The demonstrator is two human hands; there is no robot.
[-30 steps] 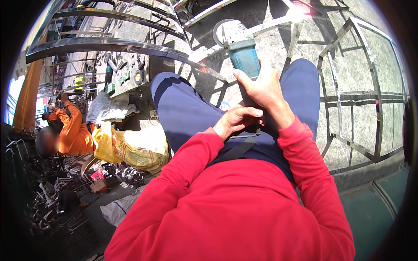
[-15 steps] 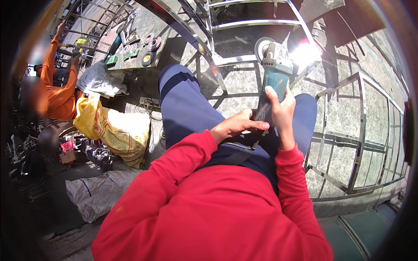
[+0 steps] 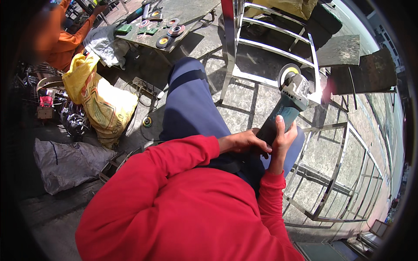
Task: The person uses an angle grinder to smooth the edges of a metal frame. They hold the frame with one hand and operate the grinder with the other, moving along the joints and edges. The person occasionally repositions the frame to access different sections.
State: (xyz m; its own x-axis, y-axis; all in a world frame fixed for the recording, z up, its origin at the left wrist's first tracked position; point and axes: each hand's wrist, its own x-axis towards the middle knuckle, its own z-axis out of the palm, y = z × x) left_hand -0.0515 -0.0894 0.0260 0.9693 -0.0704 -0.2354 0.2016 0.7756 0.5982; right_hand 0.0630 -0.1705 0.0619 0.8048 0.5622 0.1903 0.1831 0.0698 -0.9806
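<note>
An angle grinder (image 3: 281,112) with a teal and black body and a grey metal head is held above my lap, tilted up to the right. My right hand (image 3: 284,138) wraps round its body, thumb lying along the top. At the rear end of the grinder, my left hand (image 3: 248,142) is closed round the dark handle; its fingertips are partly hidden. The grinder's round disc (image 3: 288,73), yellow at the centre, faces up near a shiny metal frame (image 3: 278,46) standing beyond my knees. I cannot tell whether the disc spins.
A low table (image 3: 191,16) at upper left bears several grinding discs and green blocks. Left of my leg stand a yellow sack (image 3: 111,108) and cables. A grey-white sack (image 3: 69,163) lies lower left. A person in orange (image 3: 65,43) works nearby. Another metal frame (image 3: 335,167) lies at right.
The view has shifted, so the table and sacks appear elsewhere. The grinder has tilted further to the right, its head now leaning away. Both hands keep their hold on it.
</note>
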